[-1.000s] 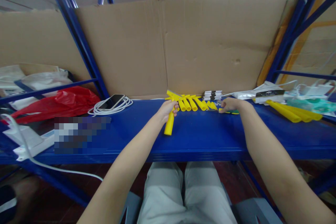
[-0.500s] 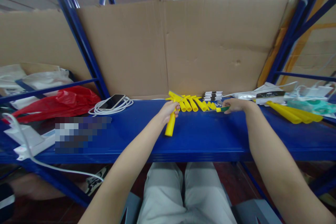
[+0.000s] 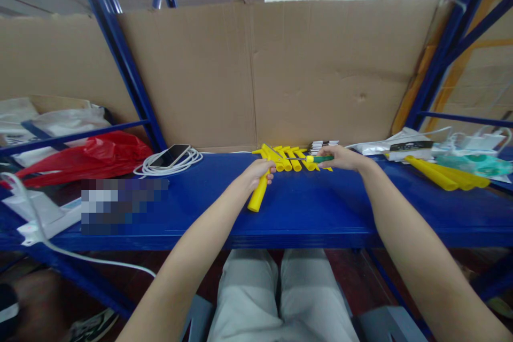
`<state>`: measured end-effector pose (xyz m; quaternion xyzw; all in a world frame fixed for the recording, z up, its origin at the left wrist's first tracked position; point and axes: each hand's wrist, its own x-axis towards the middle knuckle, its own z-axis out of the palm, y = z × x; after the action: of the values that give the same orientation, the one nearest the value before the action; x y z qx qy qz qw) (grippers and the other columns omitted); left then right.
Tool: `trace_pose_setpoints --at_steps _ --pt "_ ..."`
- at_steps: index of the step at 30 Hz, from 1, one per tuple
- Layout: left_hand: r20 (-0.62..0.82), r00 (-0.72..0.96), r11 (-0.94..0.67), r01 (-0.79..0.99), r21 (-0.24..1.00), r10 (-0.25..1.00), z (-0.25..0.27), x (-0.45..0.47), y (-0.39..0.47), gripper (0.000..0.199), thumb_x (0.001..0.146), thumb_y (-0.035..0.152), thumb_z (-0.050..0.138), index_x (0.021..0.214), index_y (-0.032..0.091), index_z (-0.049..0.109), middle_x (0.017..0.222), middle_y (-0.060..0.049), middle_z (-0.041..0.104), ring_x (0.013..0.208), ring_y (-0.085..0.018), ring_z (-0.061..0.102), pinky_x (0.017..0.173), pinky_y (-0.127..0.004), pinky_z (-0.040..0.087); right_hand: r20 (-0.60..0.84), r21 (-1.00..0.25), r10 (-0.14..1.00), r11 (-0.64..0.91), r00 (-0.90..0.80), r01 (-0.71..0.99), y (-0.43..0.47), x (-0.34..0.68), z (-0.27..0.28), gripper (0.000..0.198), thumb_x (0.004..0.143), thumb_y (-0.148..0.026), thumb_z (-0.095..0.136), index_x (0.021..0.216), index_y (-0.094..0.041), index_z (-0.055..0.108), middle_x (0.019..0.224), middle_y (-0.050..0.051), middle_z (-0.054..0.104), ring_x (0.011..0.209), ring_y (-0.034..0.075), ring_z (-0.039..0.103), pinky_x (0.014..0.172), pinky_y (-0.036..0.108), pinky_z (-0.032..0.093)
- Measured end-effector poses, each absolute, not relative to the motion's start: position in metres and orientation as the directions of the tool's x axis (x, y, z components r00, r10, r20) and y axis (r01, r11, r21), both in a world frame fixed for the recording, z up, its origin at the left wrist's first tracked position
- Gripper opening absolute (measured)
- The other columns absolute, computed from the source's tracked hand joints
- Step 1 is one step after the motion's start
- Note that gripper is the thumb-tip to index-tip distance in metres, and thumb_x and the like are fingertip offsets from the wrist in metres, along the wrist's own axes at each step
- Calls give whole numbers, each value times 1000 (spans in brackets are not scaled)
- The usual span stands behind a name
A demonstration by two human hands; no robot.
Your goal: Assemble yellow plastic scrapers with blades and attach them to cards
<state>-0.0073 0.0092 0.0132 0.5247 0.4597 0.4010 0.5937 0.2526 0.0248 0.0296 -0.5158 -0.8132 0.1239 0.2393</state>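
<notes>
one yellow tool (image 3: 257,192) | left fingers (image 3: 271,170) clasp, hiding its middle | right fingers (image 3: 328,150) hold screwdriver (image 3: 310,159)

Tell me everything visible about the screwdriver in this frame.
The screwdriver has a plastic-looking handle, green with a yellow front section, and a thin, metallic-looking shaft. The right hand grips the green part. It is held roughly level, shaft pointing left toward the yellow tube-handled tool in the left hand; whether the tip touches is too small to tell.
</notes>
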Motion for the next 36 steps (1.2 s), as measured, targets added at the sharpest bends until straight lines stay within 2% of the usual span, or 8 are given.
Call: trace_pose_setpoints --at_steps 5,17,28,36 --pt "-148 287 145 31 989 947 13 -7 9 16 76 2 40 73 17 41 47 8 40 29 -3 32 32 -16 23 215 -471 912 411 -351 780 27 248 26 25 66 -30 65 87 -20 58 83 3 67 73 18 60 65 30 47" --pt "-177 343 181 19 983 923 15 -6 6 17 81 2 37 74 17 40 46 9 39 28 -3 31 31 -15 23 237 -498 891 454 -388 739 27 251 25 26 64 -35 67 82 -18 58 81 5 67 72 18 60 62 29 46" --pt "-175 352 179 22 984 919 17 -5 4 17 81 3 38 73 17 40 46 9 39 28 -3 31 30 -15 23 247 -432 888 459 -387 777 34 255 21 27 65 -34 67 86 -20 60 83 3 66 70 17 59 62 28 46" --pt "-169 366 194 -33 980 915 16 -8 7 17 80 2 36 73 18 39 45 9 39 28 -3 31 31 -13 23 254 -391 902 426 -349 816 27 251 26 22 64 -32 65 81 -19 58 80 4 65 73 19 59 64 29 46"
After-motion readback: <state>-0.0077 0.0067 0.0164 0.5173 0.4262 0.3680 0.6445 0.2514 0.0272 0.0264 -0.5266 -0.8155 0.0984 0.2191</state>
